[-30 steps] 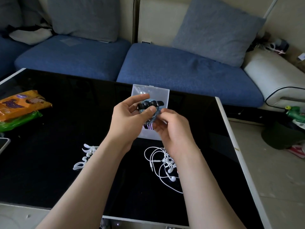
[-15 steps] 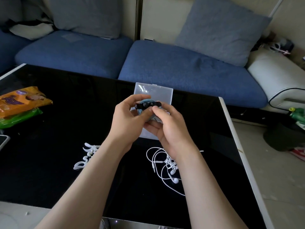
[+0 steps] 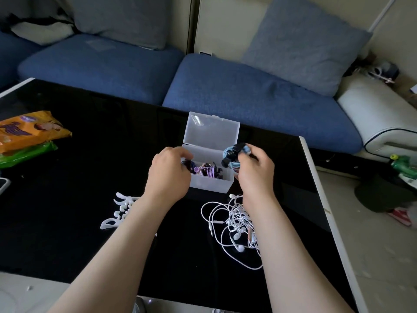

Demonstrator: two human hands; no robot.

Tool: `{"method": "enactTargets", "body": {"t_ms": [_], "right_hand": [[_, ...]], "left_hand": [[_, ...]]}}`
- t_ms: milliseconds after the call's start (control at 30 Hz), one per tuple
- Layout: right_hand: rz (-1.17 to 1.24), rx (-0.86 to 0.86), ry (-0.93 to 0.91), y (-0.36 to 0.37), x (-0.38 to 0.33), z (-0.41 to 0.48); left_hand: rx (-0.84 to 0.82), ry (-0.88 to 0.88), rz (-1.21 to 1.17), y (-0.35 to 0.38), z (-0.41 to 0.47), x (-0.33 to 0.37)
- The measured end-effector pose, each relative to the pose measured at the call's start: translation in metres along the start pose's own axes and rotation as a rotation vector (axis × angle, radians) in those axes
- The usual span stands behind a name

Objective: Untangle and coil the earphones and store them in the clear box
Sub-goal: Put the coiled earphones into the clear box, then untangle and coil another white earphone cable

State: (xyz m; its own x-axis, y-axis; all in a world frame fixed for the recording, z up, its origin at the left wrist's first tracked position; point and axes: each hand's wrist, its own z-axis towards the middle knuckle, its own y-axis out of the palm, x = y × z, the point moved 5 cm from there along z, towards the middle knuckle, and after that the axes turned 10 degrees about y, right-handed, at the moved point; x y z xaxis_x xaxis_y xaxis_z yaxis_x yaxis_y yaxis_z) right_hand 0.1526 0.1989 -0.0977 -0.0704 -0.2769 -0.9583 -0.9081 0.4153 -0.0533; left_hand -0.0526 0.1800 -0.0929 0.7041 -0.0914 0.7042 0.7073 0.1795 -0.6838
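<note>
Right grip: right hand pinches the coiled light-blue earphone cable with the black clip, fingers and thumb closed round the bundle.
Left grip: left hand sits at the left end of the box, fingers curled down over a dark bundle inside. I can't tell whether it grips or only touches.
Coil position: in the air, just above the right end of the clear plastic box, about level with its rim.
Key relation: the opening lies below and slightly left of the coil. The box's long axis runs left to right and its hinged lid stands up on the far side, so I judge the way in is straight down, with the right hand nearer.
Coil look: small, tight and round, clip across it, no loose tail showing.
Already inside: purple coiled earphones among dark ones.
Waiting: tangled white earphones on the black glass table, just on the near side of the box.
</note>
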Motion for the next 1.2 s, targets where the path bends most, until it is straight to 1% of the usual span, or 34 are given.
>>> {"method": "enactTargets", "body": {"t_ms": [33, 100, 233, 367, 467, 533, 633, 667, 800, 933, 1033, 1200], "right_hand": [[-0.07, 0.001, -0.03, 0.004, 0.0, 0.002], [-0.208, -0.031, -0.08, 0.016, -0.001, 0.007], [-0.511, -0.054, -0.237, 0.038, -0.005, 0.011], [-0.8, 0.086, -0.399, 0.038, -0.007, 0.016], [-1.089, 0.117, -0.451, 0.04, 0.003, 0.023], [-1.206, 0.148, -0.483, 0.042, 0.007, 0.021], [-1.386, 0.271, -0.585, 0.05, 0.005, 0.015], [-1.416, 0.293, -0.606, 0.05, 0.004, 0.014], [-1.517, 0.28, -0.561, 0.047, 0.005, 0.013], [-1.607, 0.218, -0.499, 0.049, 0.003, 0.01], [-1.606, 0.206, -0.501, 0.049, 0.002, 0.013], [-1.685, 0.066, -0.459, 0.056, 0.003, 0.015]], "left_hand": [[-0.049, 0.019, 0.078, 0.004, -0.002, -0.002], [-0.117, 0.014, 0.152, 0.009, -0.005, -0.006], [-0.154, -0.006, 0.233, 0.008, -0.007, -0.014], [-0.196, -0.002, 0.315, 0.007, -0.011, -0.013], [-0.187, 0.001, 0.342, 0.007, -0.01, -0.012], [-0.182, -0.014, 0.352, 0.007, -0.01, -0.012], [-0.181, -0.025, 0.361, 0.008, -0.011, -0.011], [-0.179, -0.026, 0.358, 0.008, -0.011, -0.01], [-0.18, -0.031, 0.348, 0.009, -0.011, -0.01], [-0.192, -0.005, 0.323, 0.014, -0.011, -0.012], [-0.216, 0.013, 0.313, 0.02, -0.008, -0.014], [-0.239, 0.028, 0.31, 0.023, -0.009, -0.015]]}}
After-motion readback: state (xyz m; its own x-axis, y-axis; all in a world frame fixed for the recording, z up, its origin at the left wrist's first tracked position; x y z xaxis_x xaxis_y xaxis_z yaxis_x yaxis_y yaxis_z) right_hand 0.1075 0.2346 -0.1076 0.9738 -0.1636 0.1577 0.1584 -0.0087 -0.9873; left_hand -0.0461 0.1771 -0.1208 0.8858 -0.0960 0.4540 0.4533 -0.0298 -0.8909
